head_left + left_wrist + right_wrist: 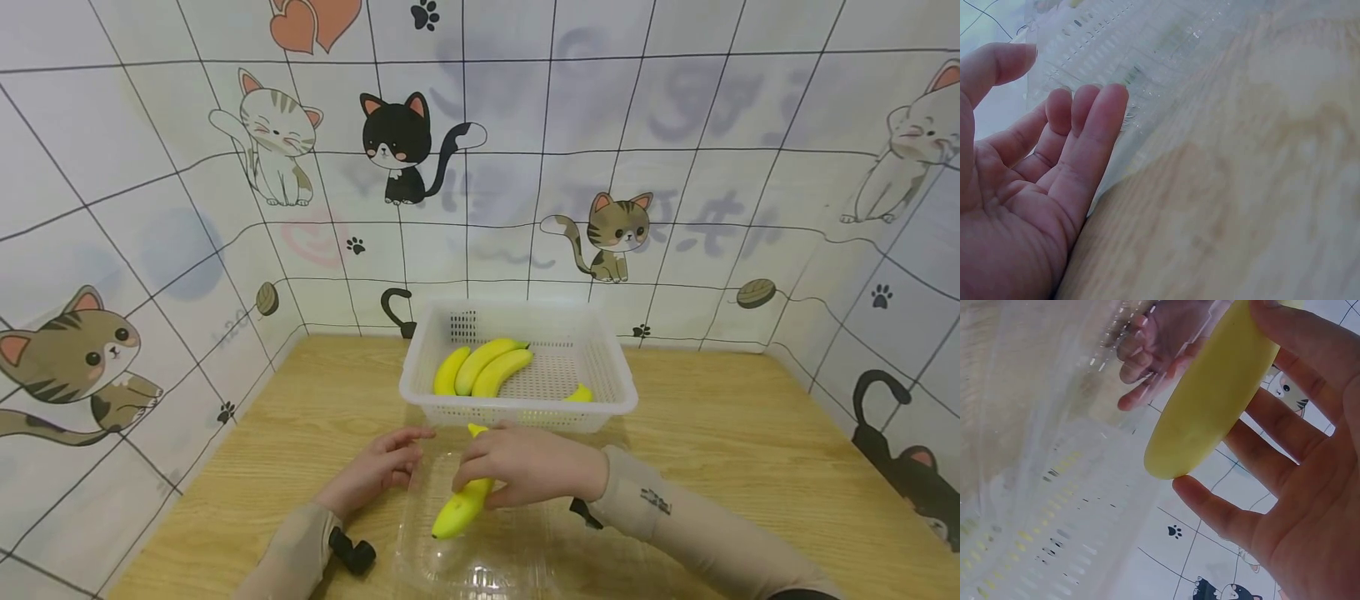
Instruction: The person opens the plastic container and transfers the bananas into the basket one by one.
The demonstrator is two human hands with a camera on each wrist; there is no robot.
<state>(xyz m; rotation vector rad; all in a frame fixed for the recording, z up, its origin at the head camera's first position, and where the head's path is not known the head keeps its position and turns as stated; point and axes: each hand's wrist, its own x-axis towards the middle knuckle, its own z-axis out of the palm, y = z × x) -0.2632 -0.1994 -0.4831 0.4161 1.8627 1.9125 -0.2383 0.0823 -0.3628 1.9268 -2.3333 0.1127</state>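
Observation:
In the head view my right hand (528, 467) grips a yellow banana (461, 510) over a clear plastic box (480, 567). The banana slants, its greenish end toward the near left. From the right wrist camera, thumb and fingers hold the banana (1210, 394) along its sides. My left hand (378, 471) is beside the box's left edge with its fingers loosely bent, holding nothing; in the left wrist view the fingers of this hand (1041, 169) are partly extended next to the clear plastic. Whether they touch it, I cannot tell.
A white perforated basket (517, 408) stands behind the box against the back wall. Inside it are several bananas (487, 367), with one more banana (580, 394) at its right front. The wooden table (300, 408) is bordered by walls (510, 183) printed with cats.

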